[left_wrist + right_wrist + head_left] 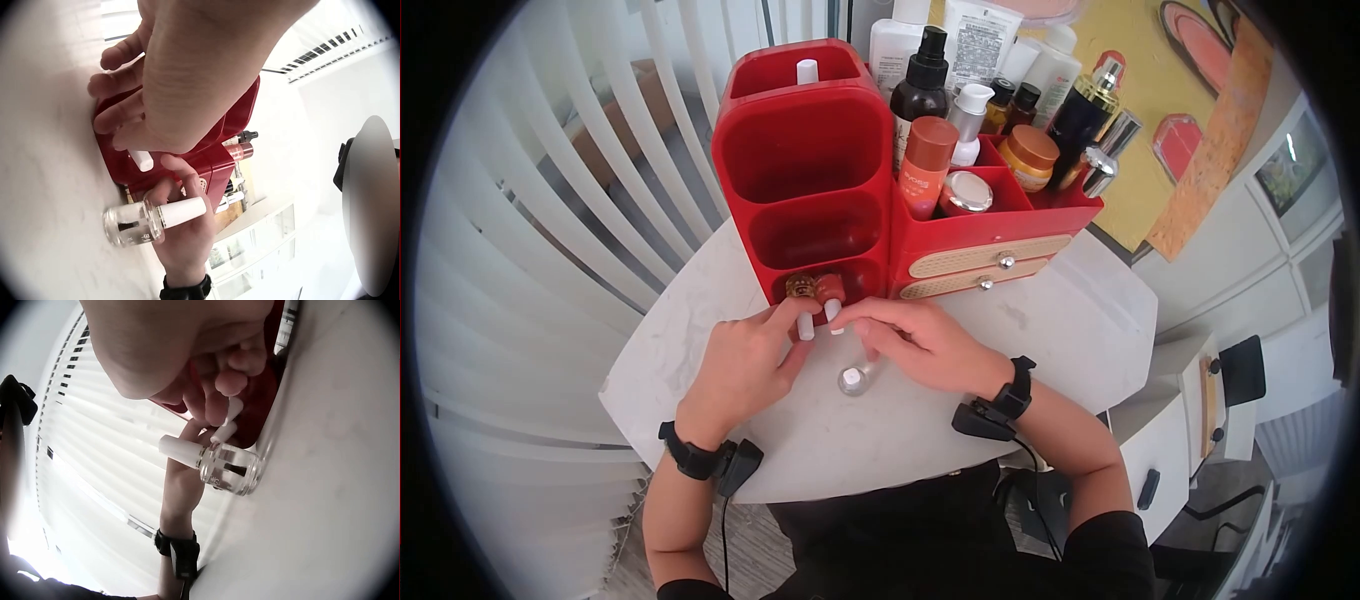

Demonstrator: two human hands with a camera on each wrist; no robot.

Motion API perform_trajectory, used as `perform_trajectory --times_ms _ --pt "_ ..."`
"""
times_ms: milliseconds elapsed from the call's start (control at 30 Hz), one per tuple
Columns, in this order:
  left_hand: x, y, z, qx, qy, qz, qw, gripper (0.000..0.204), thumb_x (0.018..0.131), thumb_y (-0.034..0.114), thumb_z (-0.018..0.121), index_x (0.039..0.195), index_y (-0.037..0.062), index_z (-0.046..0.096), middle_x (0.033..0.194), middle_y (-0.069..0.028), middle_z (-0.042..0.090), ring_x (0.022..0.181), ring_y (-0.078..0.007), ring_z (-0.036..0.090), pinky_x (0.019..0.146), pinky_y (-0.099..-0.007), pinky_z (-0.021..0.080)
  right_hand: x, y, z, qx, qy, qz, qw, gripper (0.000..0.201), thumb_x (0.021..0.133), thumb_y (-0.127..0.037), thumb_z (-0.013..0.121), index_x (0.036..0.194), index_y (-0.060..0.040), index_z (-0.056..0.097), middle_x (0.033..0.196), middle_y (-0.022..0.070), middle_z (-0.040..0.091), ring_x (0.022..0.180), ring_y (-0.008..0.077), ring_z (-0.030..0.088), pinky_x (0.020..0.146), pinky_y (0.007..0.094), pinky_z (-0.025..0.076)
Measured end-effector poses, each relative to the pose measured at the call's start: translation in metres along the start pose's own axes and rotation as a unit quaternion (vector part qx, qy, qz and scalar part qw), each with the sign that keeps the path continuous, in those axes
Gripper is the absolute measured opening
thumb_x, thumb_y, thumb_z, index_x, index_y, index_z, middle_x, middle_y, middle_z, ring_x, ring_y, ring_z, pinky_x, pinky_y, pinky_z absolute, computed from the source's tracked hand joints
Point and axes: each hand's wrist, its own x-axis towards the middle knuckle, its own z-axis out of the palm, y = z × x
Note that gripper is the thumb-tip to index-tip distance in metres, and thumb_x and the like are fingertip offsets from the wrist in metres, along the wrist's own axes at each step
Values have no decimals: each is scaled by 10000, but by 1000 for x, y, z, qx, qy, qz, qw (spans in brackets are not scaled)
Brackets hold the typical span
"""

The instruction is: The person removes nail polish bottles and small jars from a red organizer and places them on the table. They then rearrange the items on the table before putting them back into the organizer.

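Note:
Two nail polish bottles with white caps lie in the lowest compartment of the red organizer (730,170), caps toward the person. My left hand (740,365) holds the left bottle, a gold-toned one (800,287), with index finger and thumb at its white cap (805,326). The red-toned bottle (829,287) is right beside it, and the index fingertip of my right hand (935,345) touches its cap (833,311). A clear nail polish bottle (131,224) with a white cap stands upright on the table between the hands. Its brush (235,469) shows through the glass.
Right of the compartments, a red drawer unit (1000,232) carries an orange bottle (927,165), a silver-lidded jar (967,193), an amber jar (1028,157) and several pump bottles. White blinds (550,250) hang at the left. The marble-look table (1080,320) ends in front of the person.

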Motion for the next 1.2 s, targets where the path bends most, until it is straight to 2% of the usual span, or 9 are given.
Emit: perform_trajectory --times_ms 167,267,400,500,567,767,967,1133,1200 --pt "0 0 2 4 -2 -5 1000 365 923 65 773 1273 123 691 886 -84 783 746 -327 762 653 -420 581 4 8 4 -21 -11 -16 1000 341 1203 -218 551 1489 -112 702 1086 81 784 901 160 693 880 349 558" --pt "-1 -7 9 -11 29 14 999 398 930 84 801 1314 120 702 893 -56 772 604 -254 696 624 -380 550 7 12 6 -34 5 -41 999 411 1192 -376 555 1444 -96 719 1012 132 766 826 269 727 806 406 569" --pt "-1 -7 9 -13 31 9 999 377 947 84 810 1309 107 707 916 -64 785 570 -228 677 604 -364 537 9 6 0 -31 -22 33 999 464 1190 -430 539 1472 -105 714 1000 137 762 806 261 716 800 403 564" --pt "-1 -6 9 -28 38 0 999 347 965 69 799 1300 96 715 932 -78 793 559 -215 672 594 -345 525 8 8 1 25 -7 71 997 373 1158 -344 628 1431 -108 724 946 121 766 763 227 707 780 381 566" --pt "-1 -3 8 -34 40 -5 999 330 976 58 789 1296 91 719 943 -86 798 556 -207 671 591 -334 519 8 11 4 34 89 -32 995 294 1086 -203 728 1364 -108 725 877 94 762 724 182 700 756 347 572" --pt "-1 -4 12 -75 101 -25 992 289 1013 55 763 1298 85 738 947 -83 813 545 -157 606 551 -315 457 -3 -8 0 1 145 -32 989 266 1010 -101 768 1272 -96 723 795 29 730 700 141 692 690 330 570" --pt "-2 3 1 -99 115 -38 988 210 994 94 797 1202 71 802 927 -53 807 540 -103 520 526 -276 373 -7 -4 -3 -100 66 -29 992 202 994 -134 765 1191 -97 736 735 56 712 656 216 722 665 371 571" --pt "-2 -2 8 -130 96 43 986 208 942 108 822 1149 81 819 855 -34 769 532 -98 476 525 -274 379 -7 -7 -5 -126 54 -29 990 193 968 -183 773 1142 -114 727 709 60 710 662 263 737 656 409 561" --pt "-3 2 3 -115 49 22 992 229 921 113 837 1148 94 816 847 -47 778 561 -129 569 544 -283 439 -8 -6 -5 -138 54 -31 989 191 960 -193 777 1128 -119 724 700 54 708 668 265 740 653 415 557"
